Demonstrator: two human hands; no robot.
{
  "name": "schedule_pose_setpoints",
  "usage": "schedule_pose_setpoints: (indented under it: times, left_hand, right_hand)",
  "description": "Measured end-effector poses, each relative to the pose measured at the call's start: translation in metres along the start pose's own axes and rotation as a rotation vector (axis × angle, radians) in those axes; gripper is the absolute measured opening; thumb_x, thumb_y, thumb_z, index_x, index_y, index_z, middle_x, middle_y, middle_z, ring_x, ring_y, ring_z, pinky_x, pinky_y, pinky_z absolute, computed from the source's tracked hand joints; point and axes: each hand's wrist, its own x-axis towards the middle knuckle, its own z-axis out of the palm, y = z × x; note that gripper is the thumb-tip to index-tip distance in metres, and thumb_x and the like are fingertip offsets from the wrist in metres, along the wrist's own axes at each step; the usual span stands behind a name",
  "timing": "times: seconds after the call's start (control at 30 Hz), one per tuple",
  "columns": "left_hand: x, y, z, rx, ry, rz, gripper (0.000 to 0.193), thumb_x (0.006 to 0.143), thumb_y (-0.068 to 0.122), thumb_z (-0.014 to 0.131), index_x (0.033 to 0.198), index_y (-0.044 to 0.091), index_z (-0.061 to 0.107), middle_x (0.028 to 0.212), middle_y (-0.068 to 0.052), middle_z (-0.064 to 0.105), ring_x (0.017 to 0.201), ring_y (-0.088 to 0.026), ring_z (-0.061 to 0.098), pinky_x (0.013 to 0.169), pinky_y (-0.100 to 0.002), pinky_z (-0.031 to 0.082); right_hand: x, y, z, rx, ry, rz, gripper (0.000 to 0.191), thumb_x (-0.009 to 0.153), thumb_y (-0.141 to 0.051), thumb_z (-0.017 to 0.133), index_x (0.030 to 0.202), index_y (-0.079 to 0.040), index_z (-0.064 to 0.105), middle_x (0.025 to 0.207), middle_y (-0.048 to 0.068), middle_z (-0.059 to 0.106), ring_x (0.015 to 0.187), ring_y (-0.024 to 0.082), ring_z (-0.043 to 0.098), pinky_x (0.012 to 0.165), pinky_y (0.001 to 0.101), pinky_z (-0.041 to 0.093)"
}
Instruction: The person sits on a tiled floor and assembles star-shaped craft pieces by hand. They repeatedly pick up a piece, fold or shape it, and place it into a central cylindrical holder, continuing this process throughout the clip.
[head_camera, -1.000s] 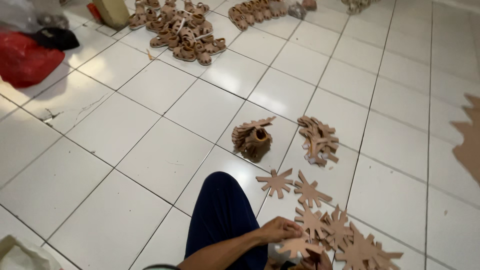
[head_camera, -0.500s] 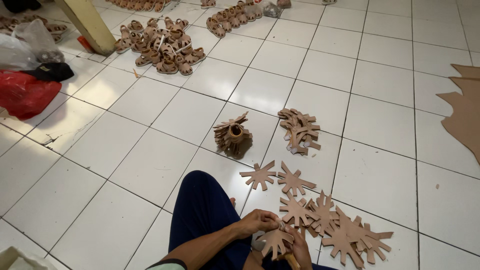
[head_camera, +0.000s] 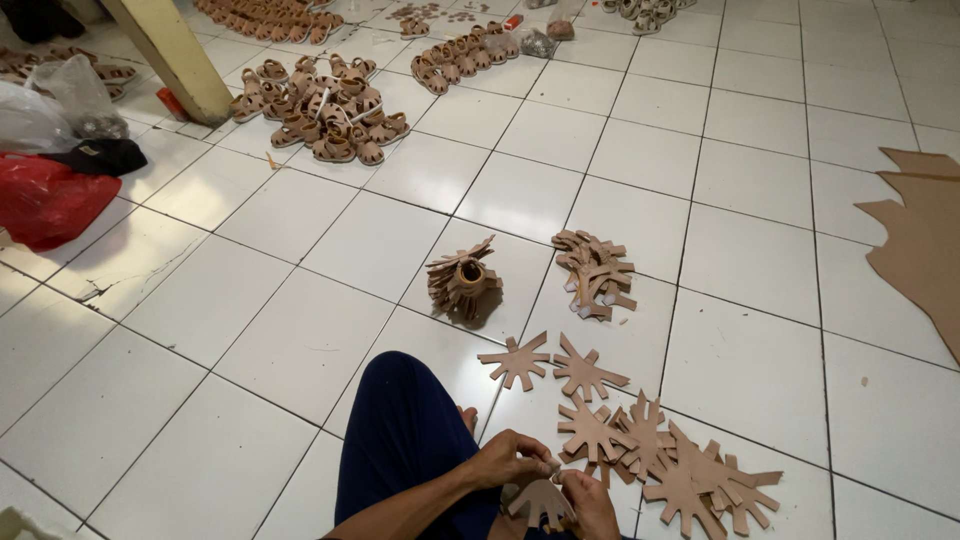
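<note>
Both hands meet at the bottom of the head view over my dark blue trouser leg (head_camera: 405, 440). My left hand (head_camera: 510, 460) and my right hand (head_camera: 588, 500) together pinch a brown star-shaped leather cutout (head_camera: 538, 500) with several prongs. Just to the right, flat cutouts of the same shape (head_camera: 665, 465) lie spread on the white floor tiles. Two single ones (head_camera: 550, 365) lie a little farther away. Beyond them stand a curled bundle of cutouts (head_camera: 463, 280) and a loose stack (head_camera: 595, 272).
Heaps of small brown sandals (head_camera: 325, 115) lie far left, with more rows (head_camera: 460, 60) behind. A yellow post (head_camera: 175, 55) stands at top left. A red bag (head_camera: 45, 200) and clear plastic bags (head_camera: 45, 105) lie at left. A brown leather sheet (head_camera: 920, 240) lies at right.
The view has tilted downward and my hands sit higher in the frame. Both hands have closed together on one cutout; a second ago only one hand reached to the pile.
</note>
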Motion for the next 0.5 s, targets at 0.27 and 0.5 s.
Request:
schedule_pose_setpoints:
  times: [0.27,0.5]
  left_hand:
    - [0.000,-0.009,0.001,0.139,0.030,-0.084,0.019,0.092,0.016,0.076,0.105,0.002,0.078,0.093,-0.011,0.078,0.082,-0.014,0.072,0.079,-0.029,0.058]
    - [0.001,-0.001,-0.009,0.023,-0.074,-0.103,0.023,0.093,0.018,0.077,0.103,-0.003,0.077,0.089,-0.010,0.077,0.080,-0.011,0.070,0.074,-0.026,0.056]
  right_hand:
    - [-0.015,-0.001,0.008,-0.312,0.161,-0.032,0.031,0.095,-0.029,0.069,0.094,0.001,0.077,0.066,0.005,0.061,0.056,0.014,0.054,0.051,0.0315,0.042]
    - [-0.020,0.007,0.024,-0.520,0.321,-0.318,0.028,0.092,-0.028,0.065,0.097,-0.001,0.072,0.066,0.003,0.069,0.056,0.011,0.068,0.053,0.0288,0.052]
